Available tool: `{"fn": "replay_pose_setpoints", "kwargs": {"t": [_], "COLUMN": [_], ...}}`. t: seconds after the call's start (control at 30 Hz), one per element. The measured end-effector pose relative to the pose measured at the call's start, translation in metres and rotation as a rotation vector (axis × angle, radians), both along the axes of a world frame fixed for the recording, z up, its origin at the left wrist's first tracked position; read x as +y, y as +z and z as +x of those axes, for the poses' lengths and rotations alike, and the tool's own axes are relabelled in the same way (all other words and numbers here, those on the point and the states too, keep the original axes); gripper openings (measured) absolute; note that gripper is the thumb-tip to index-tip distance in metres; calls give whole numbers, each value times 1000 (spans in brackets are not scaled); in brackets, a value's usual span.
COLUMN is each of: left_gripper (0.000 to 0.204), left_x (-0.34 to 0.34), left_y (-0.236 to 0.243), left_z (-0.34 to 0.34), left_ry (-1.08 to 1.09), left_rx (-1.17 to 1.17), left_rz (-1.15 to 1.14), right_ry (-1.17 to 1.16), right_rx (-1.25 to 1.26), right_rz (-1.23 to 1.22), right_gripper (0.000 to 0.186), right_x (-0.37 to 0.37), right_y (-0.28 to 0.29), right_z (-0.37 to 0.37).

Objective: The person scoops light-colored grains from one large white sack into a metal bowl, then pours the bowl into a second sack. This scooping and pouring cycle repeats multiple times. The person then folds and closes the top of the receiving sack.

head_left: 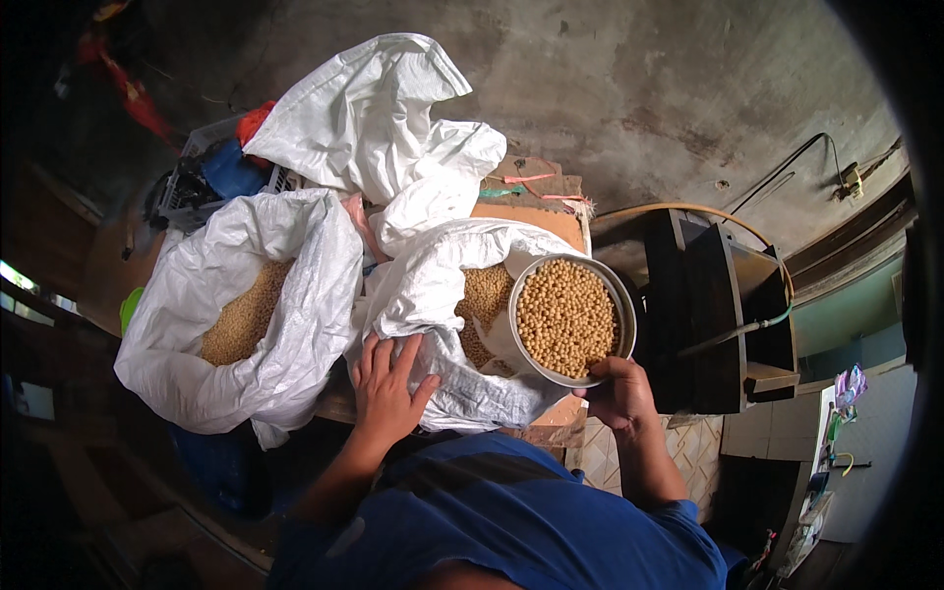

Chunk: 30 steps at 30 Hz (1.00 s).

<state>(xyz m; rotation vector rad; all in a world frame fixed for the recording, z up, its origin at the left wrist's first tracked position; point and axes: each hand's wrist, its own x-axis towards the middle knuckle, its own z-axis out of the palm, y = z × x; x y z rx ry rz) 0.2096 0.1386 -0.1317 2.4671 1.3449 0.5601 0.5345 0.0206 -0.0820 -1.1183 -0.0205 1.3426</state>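
My right hand [623, 393] grips the near right rim of a round metal bowl [629, 310], thumb over the edge. Yellowish soybeans [565, 315] fill the bowl nearly to its brim. It is held over the right side of an open white woven sack [401, 295], covering part of the sack's mouth. More beans [486, 293] show inside that sack. My left hand [386, 388] rests on the near left side of the same sack, fingers spread and holding nothing. Farther left stands a second open white sack [162, 339], with smaller-looking tan grains or beans [244, 320] inside.
Another white sack [364, 128] is bunched behind the two open ones. A grey plastic crate [192, 187] with a blue item stands at the back left. Dark shelving [713, 315] with an orange hose [708, 208] is on the right, against a stained wall [629, 98].
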Motion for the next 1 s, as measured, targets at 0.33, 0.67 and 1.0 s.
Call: {"fn": "replay_pose_setpoints", "kwargs": {"t": [0.33, 0.67, 1.0], "left_gripper": [62, 46, 57], "left_x": [-6, -13, -8], "left_y": [-83, -51, -47], "left_z": [-49, -69, -95], "left_ry": [-48, -197, -322], "left_rx": [-124, -185, -149], "left_rz": [-72, -41, -218], "right_ry": [95, 434, 646], "right_rx": [-176, -169, -425], "right_rz": [165, 313, 297], "right_gripper": [45, 41, 52], "right_x": [32, 139, 246], "right_y": [63, 114, 133], "right_z": [-9, -103, -237]}}
